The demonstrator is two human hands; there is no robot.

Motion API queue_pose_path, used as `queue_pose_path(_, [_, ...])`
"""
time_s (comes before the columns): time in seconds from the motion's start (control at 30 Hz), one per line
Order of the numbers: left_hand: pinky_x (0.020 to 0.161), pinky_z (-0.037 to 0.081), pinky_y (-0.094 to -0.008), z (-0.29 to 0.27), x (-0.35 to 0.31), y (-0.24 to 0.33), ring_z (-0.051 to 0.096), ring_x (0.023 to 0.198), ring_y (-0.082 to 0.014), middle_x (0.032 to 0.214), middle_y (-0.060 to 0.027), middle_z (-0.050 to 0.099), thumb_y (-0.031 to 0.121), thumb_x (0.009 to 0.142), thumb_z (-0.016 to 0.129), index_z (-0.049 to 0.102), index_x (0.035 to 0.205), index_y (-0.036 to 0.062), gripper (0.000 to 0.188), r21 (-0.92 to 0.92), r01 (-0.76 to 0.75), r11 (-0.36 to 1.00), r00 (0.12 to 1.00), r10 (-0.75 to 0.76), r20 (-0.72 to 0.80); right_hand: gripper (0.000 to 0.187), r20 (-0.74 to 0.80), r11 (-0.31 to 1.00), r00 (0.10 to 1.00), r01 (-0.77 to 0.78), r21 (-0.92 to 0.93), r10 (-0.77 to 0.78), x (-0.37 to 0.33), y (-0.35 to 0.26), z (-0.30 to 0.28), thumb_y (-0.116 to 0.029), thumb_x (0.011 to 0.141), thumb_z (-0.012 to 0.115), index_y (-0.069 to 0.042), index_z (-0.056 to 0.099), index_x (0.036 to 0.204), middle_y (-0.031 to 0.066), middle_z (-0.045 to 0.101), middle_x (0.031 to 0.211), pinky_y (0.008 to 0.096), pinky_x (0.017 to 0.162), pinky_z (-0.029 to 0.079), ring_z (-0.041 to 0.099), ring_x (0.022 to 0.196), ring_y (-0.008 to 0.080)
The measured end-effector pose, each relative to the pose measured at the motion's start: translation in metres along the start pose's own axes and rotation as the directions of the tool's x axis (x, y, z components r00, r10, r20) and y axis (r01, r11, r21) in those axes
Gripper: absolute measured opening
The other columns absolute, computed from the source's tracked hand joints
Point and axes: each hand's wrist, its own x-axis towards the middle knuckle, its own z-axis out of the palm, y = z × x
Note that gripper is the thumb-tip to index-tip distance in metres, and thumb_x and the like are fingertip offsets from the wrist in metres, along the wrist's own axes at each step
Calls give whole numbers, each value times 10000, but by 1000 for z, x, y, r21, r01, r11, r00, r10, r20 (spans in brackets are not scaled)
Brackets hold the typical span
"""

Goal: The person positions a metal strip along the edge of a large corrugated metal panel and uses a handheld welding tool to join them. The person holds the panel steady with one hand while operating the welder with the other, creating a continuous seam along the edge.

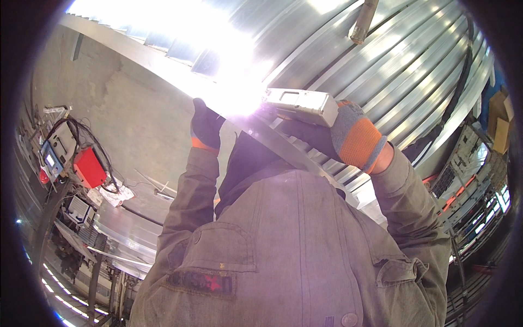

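In my right hand (354, 136), gloved in grey and orange, is a boxy silver welding torch (305, 104). A violet-white glare burns at the torch's left end and washes out the metal around it. The glare lies against a straight metal rail (286, 150) that runs diagonally along the edge of a ribbed silver metal panel (403, 82). My left hand (207, 124), in a dark glove with an orange cuff, is at the near side of the rail, left of the glare. Its visible fingers stretch up toward the edge, apart; the rest is lost in shadow.
A round metal bar (364, 22) lies across the panel at the top. Along the right runs a dark cable (457, 90). On the left stand a red box (90, 168) and a blue-grey unit (52, 158) with cables. Cardboard boxes (498, 122) are far right.
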Motion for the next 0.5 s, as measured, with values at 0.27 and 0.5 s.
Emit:
queue_pose_path(0.27, [1225, 455, -474, -8, 5, -5, 577, 1455, -302, 1582, -144, 602, 669, 1135, 466, 508, 1596, 2, 812, -46, 17, 999, 999, -15, 34, 339, -63, 980, 994, 79, -183, -92, 11, -20, 0, -87, 983, 731, -25, 717, 1316, 130, 736, 1262, 359, 1046, 563, 705, 1198, 243])
queue_pose_path(0.5, [1224, 453, -468, -7, 5, -3, 581, 1439, -297, 1546, -129, 619, 624, 1152, 469, 517, 1589, 15, 751, -45, 64, 997, 997, -65, -31, 250, -29, 872, 994, 82, -483, -110, 19, -61, -7, -127, 946, 713, -32, 751, 1173, 154, 748, 1139, 388, 968, 567, 712, 1118, 299])
